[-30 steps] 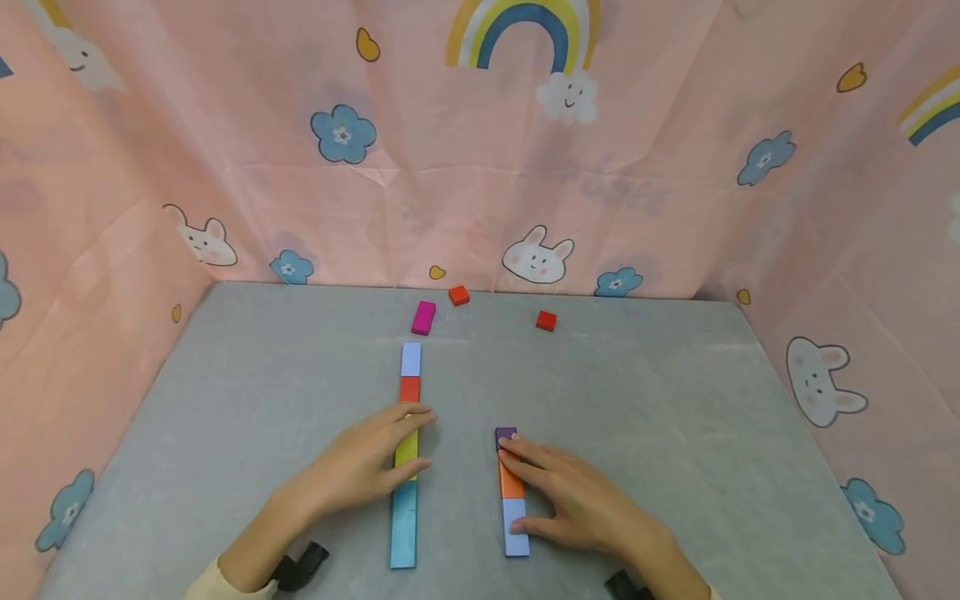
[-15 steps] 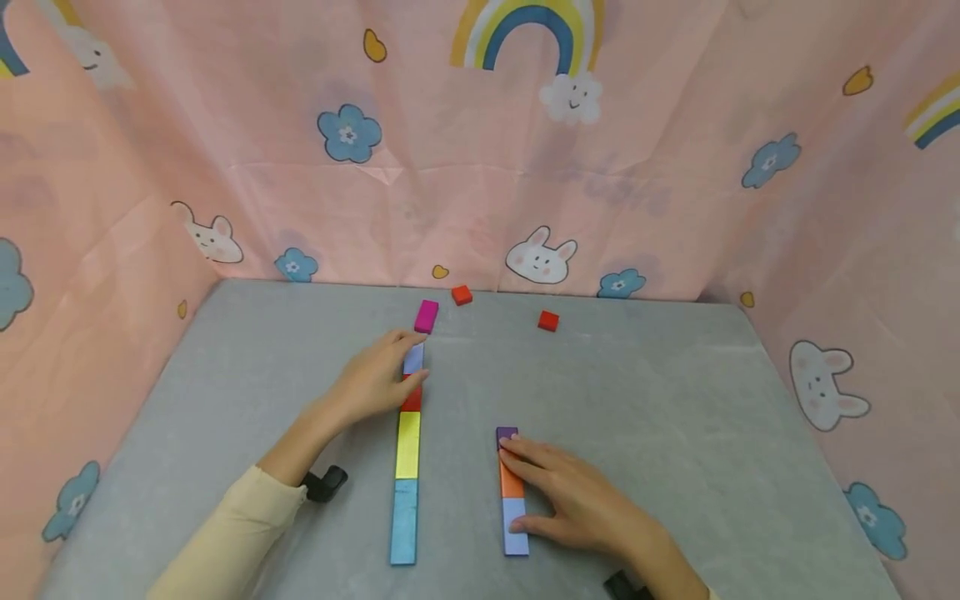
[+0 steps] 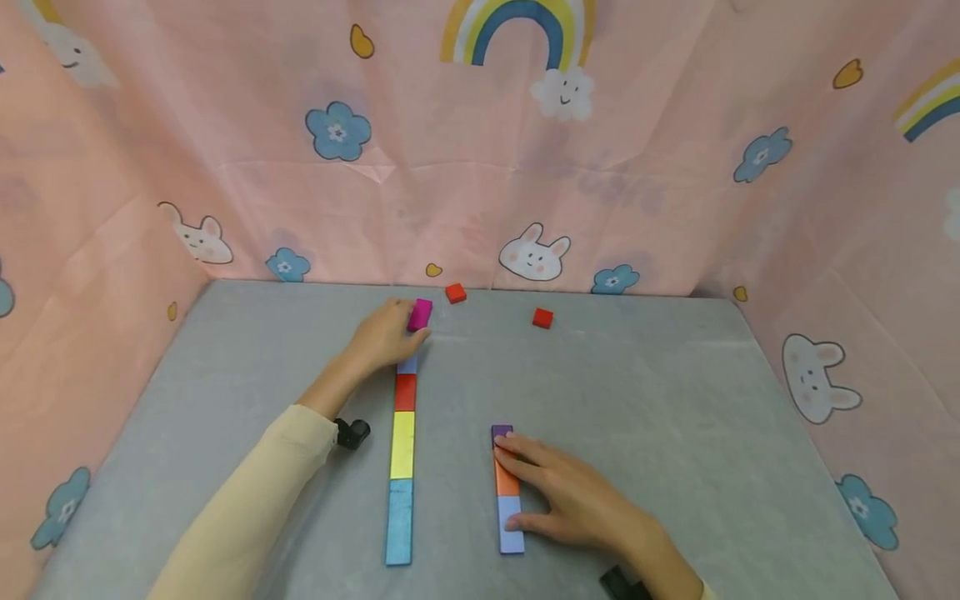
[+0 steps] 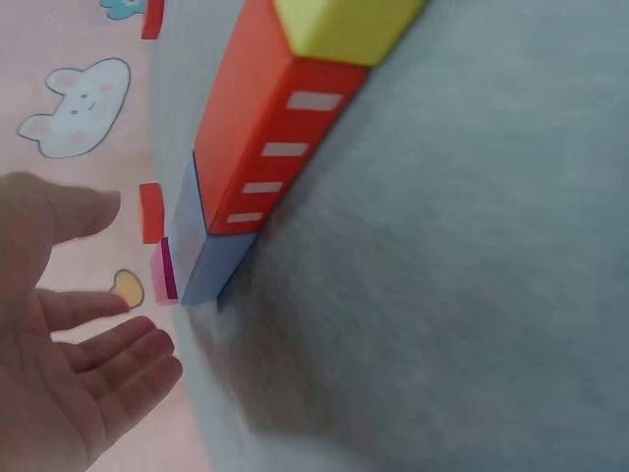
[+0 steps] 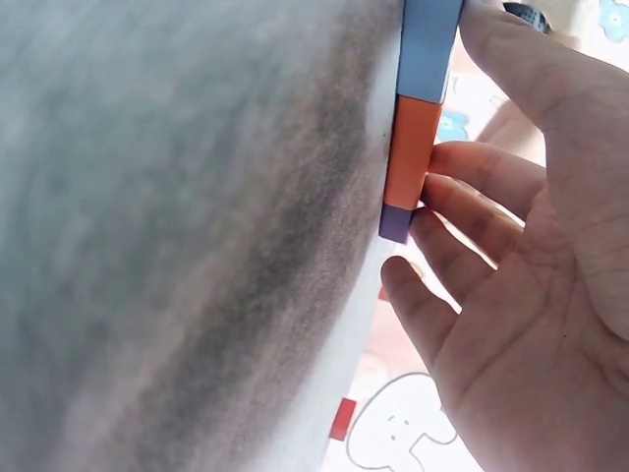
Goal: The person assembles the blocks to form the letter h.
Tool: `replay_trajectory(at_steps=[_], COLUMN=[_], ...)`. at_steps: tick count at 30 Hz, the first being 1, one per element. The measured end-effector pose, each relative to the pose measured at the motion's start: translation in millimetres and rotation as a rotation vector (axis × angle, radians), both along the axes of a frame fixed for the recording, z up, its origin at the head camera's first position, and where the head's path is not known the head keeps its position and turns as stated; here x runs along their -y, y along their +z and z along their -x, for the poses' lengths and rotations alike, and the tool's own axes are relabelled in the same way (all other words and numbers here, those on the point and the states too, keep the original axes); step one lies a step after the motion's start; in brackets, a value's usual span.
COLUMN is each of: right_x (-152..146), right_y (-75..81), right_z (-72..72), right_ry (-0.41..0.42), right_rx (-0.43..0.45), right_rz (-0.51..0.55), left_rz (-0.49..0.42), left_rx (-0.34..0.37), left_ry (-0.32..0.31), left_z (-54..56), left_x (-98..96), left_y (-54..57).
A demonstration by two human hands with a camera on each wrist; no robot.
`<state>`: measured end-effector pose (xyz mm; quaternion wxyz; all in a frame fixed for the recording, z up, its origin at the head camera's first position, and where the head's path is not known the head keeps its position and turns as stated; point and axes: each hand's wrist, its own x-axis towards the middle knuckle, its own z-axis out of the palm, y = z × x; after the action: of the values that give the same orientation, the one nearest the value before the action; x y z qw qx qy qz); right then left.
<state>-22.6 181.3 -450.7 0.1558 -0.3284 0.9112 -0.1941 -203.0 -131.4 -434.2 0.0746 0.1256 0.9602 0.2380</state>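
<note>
In the head view my left hand hovers by the magenta block, fingers spread loosely; in the left wrist view nothing sits between thumb and fingers. Below it runs a column of blocks: a light blue one partly hidden by the hand, a red one, a yellow one and a teal one. My right hand rests its fingertips on a shorter column, made of a purple block, an orange block and a periwinkle block. Its fingers are relaxed, not curled round them.
Two small red blocks lie near the back edge of the grey table. A pink printed cloth stands behind and along both sides. White marks show on the red block's side in the left wrist view.
My left hand has travelled away from me along the longer column, from the yellow block past the light blue one to the magenta block. The right hand has stayed on its column.
</note>
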Motion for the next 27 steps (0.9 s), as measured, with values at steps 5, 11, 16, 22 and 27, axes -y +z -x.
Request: replay_trajectory(at_steps=[5,11,16,22,27], right_x=[2.2,1.1,-1.3,-1.2,-0.3], right_y=[-1.1,-1.4,0.4,0.0,-0.7], right_z=[0.8,-0.3,0.3,-0.6,-1.4], right_ry=[-0.002,-0.010,-0.013,0.004,0.011], right_rx=[0.003,-0.002,-0.006,-0.035,-0.057], right_rz=[0.010,0.006,0.013,0.017,0.024], left_rz=[0.038,0.039,0.020,0.010,-0.016], left_rx=[0.025,0.009,-0.054,-0.092,-0.100], left_ry=[0.035,0.062,0.054,0.035,0.029], left_z=[14.3,23.9,27.2,27.4,25.0], left_x=[-7.9,-15.2,-19.9,-22.7,-25.0], left_y=[-2.7,-9.0,-9.2,-7.5,-5.1])
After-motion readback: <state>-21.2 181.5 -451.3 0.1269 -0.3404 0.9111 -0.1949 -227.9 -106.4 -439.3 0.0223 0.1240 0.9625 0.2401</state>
